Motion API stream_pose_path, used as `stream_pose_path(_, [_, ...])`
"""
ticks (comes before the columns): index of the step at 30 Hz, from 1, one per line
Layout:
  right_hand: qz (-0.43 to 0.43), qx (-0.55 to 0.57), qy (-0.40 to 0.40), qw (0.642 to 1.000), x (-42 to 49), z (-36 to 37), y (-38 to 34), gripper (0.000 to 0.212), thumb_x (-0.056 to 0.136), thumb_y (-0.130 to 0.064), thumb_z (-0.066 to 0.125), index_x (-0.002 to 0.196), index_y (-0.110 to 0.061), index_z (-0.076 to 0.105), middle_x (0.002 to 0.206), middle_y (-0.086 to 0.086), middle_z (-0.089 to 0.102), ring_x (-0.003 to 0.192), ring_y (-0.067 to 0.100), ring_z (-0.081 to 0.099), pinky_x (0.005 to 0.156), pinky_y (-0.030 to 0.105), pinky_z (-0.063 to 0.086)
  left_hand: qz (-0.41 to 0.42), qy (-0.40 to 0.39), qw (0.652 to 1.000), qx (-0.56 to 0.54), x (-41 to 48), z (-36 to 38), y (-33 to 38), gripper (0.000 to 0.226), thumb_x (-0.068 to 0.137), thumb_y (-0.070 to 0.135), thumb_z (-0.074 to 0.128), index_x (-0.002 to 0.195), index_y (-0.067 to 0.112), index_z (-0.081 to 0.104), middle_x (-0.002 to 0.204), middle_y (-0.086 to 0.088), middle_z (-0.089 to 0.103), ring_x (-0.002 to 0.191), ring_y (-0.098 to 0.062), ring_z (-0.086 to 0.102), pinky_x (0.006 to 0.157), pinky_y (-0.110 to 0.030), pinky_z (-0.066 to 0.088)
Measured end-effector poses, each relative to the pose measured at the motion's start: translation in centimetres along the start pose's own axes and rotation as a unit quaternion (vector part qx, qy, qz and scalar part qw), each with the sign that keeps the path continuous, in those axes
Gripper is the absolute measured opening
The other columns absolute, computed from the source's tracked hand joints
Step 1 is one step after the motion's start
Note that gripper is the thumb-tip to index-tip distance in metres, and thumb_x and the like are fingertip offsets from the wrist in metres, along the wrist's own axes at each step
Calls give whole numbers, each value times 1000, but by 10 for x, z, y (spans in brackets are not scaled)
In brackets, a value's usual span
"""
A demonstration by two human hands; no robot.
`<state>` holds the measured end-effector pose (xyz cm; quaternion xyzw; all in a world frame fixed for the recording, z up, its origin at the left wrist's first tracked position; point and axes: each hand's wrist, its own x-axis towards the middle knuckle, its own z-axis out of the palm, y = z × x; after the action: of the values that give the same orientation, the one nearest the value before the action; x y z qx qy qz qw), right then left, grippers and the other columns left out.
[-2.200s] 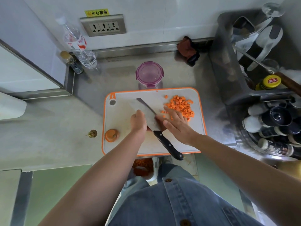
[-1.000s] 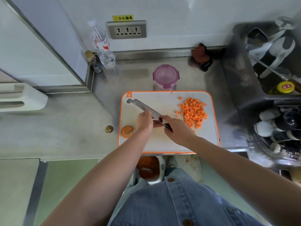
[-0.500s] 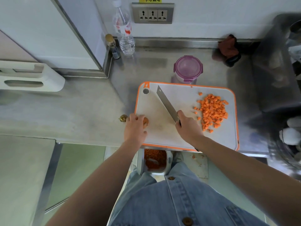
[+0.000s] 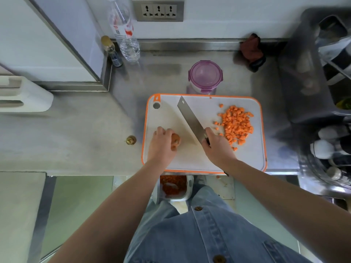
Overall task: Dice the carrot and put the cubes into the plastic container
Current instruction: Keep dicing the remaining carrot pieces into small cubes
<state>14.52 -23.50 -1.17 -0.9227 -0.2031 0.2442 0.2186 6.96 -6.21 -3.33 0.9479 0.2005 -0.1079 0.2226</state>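
Carrot stub (image 4: 175, 142) lies near the left edge of the cutting board (image 4: 190, 160), and your left hand (image 4: 162, 145) curls its fingers over it, gripping it from above. Just to its right the knife (image 4: 190, 120) slants toward the board's far edge, its blade apart from the stub. Beyond that far edge, on the counter (image 4: 76, 139), stands the plastic container (image 4: 205, 75), with its purple lid apparently on. Your right hand (image 4: 216, 147) is wrapped round the knife handle. Cubes (image 4: 236, 125) lie heaped toward the board's right edge, outside the container. The stub is short and rounded, so it could roll under the blade, and your fingertips would be close to any cut. If you sweep the cubes over while the lid is on, they would scatter across the counter.
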Motion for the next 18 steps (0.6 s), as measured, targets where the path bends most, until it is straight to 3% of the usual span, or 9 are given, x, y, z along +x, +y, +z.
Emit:
stream_pose_path(5, [12, -18, 3, 1000, -9, -16, 17, 7, 97, -17, 40, 102, -14, 43, 60, 5, 49, 55, 23, 48, 48, 31, 34, 49, 9, 999, -20, 17, 16, 39, 48, 81, 23, 72, 125, 18, 54, 119, -9, 46, 108, -26, 50, 95, -33, 44])
stream_pose_path(8, [11, -31, -12, 999, -13, -15, 22, 16, 98, -19, 40, 111, -13, 45, 66, 6, 53, 60, 25, 54, 54, 37, 45, 53, 18, 998, -26, 20, 23, 49, 52, 80, 18, 73, 127, 17, 52, 120, -8, 48, 110, -27, 50, 95, -33, 44])
stream_pose_path(10, [12, -38, -32, 999, -13, -12, 22, 17, 98, -19, 39, 113, -14, 43, 69, 7, 54, 62, 25, 56, 56, 38, 48, 36, 15, 998, -44, 19, 25, 46, 57, 79, 19, 75, 130, 15, 50, 122, -9, 48, 111, -28, 51, 96, -34, 44])
stream_pose_path(12, [15, -43, -38, 998, -13, -10, 21, 14, 97, -18, 39, 110, -14, 42, 66, 5, 52, 60, 22, 54, 52, 33, 42, 11, 15, 996, -90, 17, 23, 40, 57, 76, 21, 78, 127, 14, 53, 118, -9, 51, 107, -28, 55, 94, -36, 46])
stream_pose_path(16, [9, -81, -9, 997, -11, -10, 16, 8, 98, -22, 39, 101, -14, 40, 65, 2, 46, 62, 25, 49, 53, 31, 35, -88, 25, 975, -205, 8, 19, 29, 37, 74, 27, 80, 105, 17, 64, 83, 3, 66, 79, -16, 62, 76, -30, 50])
stream_pose_path(18, [1, -79, -6, 997, -10, -10, 13, 10, 100, -23, 38, 101, -13, 41, 68, 2, 47, 63, 24, 47, 50, 29, 30, -129, 23, 960, -246, 8, 20, 30, 27, 76, 28, 78, 99, 17, 68, 81, 5, 68, 75, -14, 64, 74, -29, 52])
